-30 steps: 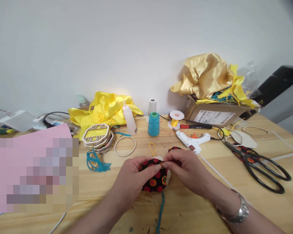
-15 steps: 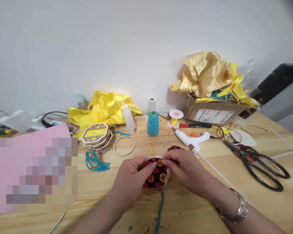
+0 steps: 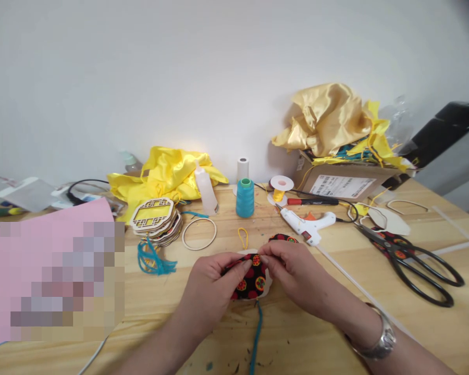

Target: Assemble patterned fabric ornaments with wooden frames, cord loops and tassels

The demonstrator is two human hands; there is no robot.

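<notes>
Both hands meet over a piece of black fabric (image 3: 250,284) with red dots and bright flowers, lying on a pale scalloped backing (image 3: 269,284). My left hand (image 3: 214,281) grips the fabric's left side, thumb on top. My right hand (image 3: 291,271) pinches the fabric's upper right edge between thumb and fingertips. A yellow cord loop (image 3: 243,238) sticks out above the piece, and a teal tassel (image 3: 256,338) hangs below it toward me. Behind my right hand a second patterned fabric piece (image 3: 283,238) partly shows.
A white glue gun (image 3: 310,225) and black scissors (image 3: 410,260) lie to the right. Beyond my hands stand a teal thread cone (image 3: 245,199) and a bottle (image 3: 206,190). Left are a wooden ring (image 3: 199,234) and stacked wooden frames (image 3: 152,214). A cardboard box (image 3: 336,179) holds cloth.
The fabric's right edge has shifted slightly left, so more of the pale backing shows beside my right fingers. Both hands stay in nearly the same place.
</notes>
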